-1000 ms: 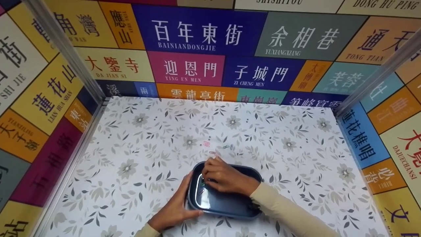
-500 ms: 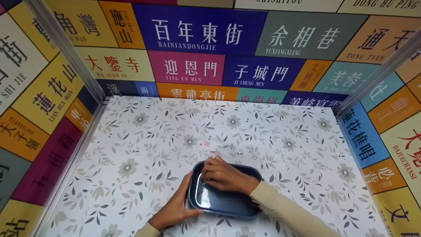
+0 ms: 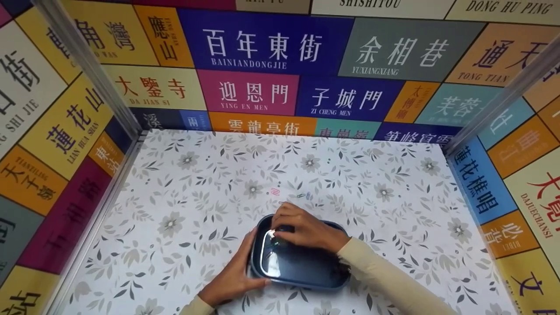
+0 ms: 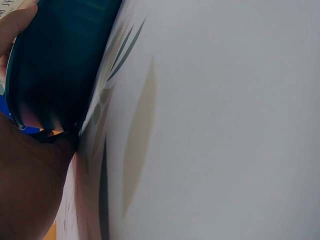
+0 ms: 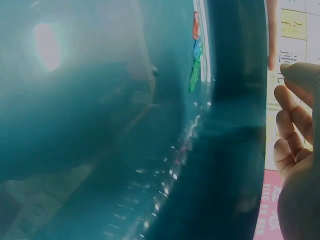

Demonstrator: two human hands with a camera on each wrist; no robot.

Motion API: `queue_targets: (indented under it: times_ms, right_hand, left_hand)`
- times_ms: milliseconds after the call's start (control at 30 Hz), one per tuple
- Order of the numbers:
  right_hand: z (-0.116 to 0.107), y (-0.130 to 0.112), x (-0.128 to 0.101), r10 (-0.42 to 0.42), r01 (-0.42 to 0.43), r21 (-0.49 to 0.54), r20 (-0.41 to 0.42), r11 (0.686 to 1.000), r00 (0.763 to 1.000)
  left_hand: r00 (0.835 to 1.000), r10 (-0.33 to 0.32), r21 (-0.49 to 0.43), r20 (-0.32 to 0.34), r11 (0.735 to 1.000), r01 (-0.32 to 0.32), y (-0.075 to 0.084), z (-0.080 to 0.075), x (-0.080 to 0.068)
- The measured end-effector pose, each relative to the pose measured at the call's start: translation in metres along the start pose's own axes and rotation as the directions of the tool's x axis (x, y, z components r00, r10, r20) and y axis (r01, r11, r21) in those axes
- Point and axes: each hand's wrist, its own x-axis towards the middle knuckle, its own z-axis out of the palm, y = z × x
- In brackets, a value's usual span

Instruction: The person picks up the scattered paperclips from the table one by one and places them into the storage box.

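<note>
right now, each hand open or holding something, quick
Left hand: holding the end of the dark blue container.
Right hand: open, loosely bent over the container, nothing visible in its grip.

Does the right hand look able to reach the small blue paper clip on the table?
Probably yes: the right hand is over the dark-blue rounded container's far rim, with nothing visible blocking the paper clip.

A white tabletop [image 3: 218, 166] printed with grey flowers and leaves meets a back wall [image 3: 267, 39], a left wall [image 3: 59, 133] and a right wall [image 3: 525, 164], all patterned in colourful blocks of Chinese characters and romanised names, with greyish strips [image 3: 88, 65] running up both corners.
</note>
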Motion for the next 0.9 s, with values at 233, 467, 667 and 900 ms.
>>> queue_targets:
  times_ms: [233, 467, 667, 900]
  right_hand:
    - [-0.010, 0.005, 0.002, 0.060, -0.050, 0.103, -0.091, 0.993, 0.994]
    - [-0.022, 0.020, 0.002, 0.166, -0.130, 0.196, -0.179, 0.972, 0.970]
    - [-0.039, 0.030, -0.006, 0.357, -0.317, 0.216, -0.188, 0.924, 0.915]
    - [-0.057, 0.044, -0.015, 0.570, -0.509, 0.311, -0.149, 0.803, 0.808]
  left_hand:
    - [1.000, -0.020, -0.011, 0.005, 1.000, 0.020, 0.000, 0.000, 0.000]
    - [0.997, -0.078, -0.013, 0.002, 0.997, 0.078, 0.003, -0.001, 0.000]
    - [0.997, -0.073, 0.013, -0.003, 0.997, 0.073, 0.002, 0.000, 0.000]
    - [0.998, -0.060, 0.003, -0.015, 0.998, 0.060, 0.003, 0.000, 0.000]
